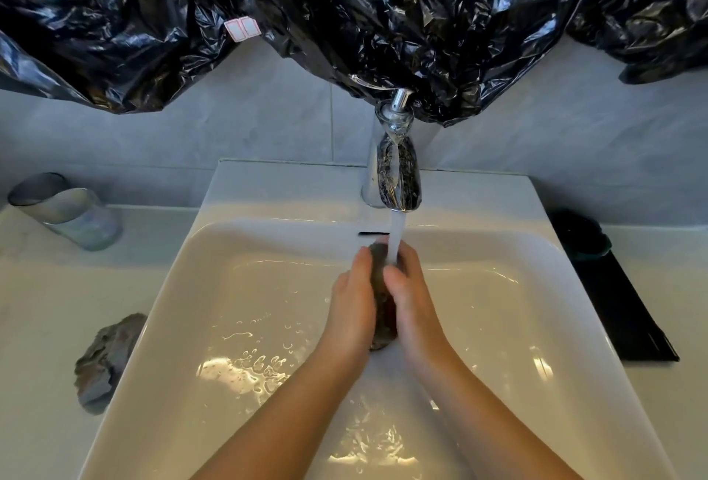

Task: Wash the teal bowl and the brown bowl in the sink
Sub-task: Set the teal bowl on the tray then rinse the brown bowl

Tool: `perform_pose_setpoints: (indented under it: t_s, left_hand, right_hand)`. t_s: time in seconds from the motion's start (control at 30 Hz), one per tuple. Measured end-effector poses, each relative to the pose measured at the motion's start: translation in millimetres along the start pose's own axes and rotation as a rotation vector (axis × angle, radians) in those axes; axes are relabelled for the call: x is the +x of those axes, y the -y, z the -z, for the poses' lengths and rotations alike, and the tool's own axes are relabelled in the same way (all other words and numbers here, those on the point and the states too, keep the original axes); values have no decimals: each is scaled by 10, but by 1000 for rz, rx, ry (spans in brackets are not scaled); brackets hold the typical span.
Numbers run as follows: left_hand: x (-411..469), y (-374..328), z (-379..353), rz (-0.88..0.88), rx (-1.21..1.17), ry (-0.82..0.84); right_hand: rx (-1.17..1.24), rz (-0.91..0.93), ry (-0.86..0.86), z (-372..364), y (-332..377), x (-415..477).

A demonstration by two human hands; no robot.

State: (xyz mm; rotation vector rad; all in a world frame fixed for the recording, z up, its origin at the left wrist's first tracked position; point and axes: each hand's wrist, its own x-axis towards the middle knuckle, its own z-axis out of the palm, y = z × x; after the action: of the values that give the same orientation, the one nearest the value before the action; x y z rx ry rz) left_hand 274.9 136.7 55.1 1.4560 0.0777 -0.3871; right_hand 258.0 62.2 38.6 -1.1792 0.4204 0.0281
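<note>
Edgewise between both hands [354, 303] [415, 299] — brown bowl [383, 307]

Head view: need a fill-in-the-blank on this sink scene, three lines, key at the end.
1. The brown bowl is held between the left hand and the right hand, under water running from the ____.
2. The teal bowl sits on the black mat, to the ____ of the sink.
3. The grey cloth lies on the counter, on the same side as the ____.
Missing: tap; right; glass.
</note>
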Motion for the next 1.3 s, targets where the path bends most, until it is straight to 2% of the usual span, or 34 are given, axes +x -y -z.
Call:
perform_pose_setpoints:
  t_s: [0.03, 0.07, 0.13, 0.17, 0.23, 0.33, 0.37, 0.47, 0.53, 0.63, 0.73, 0.8, 0.87, 0.97, 1.03, 1.1, 1.23, 1.3]
  left_hand:
    - [-12, 0, 2, -4, 4, 20]
    - [-34, 9, 10, -69, 76, 43]
    - [-57, 65, 63, -247, 283, 89]
    - [-56, 73, 90, -285, 303, 100]
    - [-52, 22, 111, -182, 198, 49]
    - [1, -32, 68, 107, -94, -28]
    - [-9, -45, 54, 103, -113, -3]
    - [-68, 21, 77, -153, 70, 53]
    - [-84, 50, 116, -211, 98, 109]
    - [-51, 19, 86, -77, 76, 123]
    - [-36, -43, 56, 104, 29, 121]
    - [-8, -76, 70, 166, -4, 77]
    - [6, -73, 92, 140, -48, 32]
    - [0, -83, 121, 111, -155, 20]
    - [24, -104, 162, 132, -226, 14]
    - [76, -61, 184, 151, -200, 1]
    - [166, 31, 170, 191, -272, -112]
    - [188, 116, 160, 110, -240, -126]
  right_hand:
    - [-11, 18, -19, 3, 9, -1]
    - [70, -39, -16, 35, -2, 22]
    - [247, -235, 34, 22, 53, 43]
    - [271, -289, 39, 23, 70, 48]
    - [225, -243, 46, -31, 73, 27]
    - [58, 4, -45, -96, -31, 69]
    - [132, -14, -79, -96, -18, 70]
    - [351, -220, -101, -62, 69, 58]
    - [322, -268, -84, -67, 104, -12]
    - [161, -161, -181, -69, 145, -26]
    - [-170, 173, -270, 28, 110, 31]
    - [-310, 281, -266, 60, 59, 51]
    - [-227, 213, -277, 60, 17, 104]
    - [59, -132, -321, -10, 76, 105]
    - [219, -276, -317, -27, 113, 87]
    - [249, -265, -318, 4, 134, 74]
    - [242, -82, -256, 88, 166, 46]
    - [186, -49, -206, 93, 136, 27]
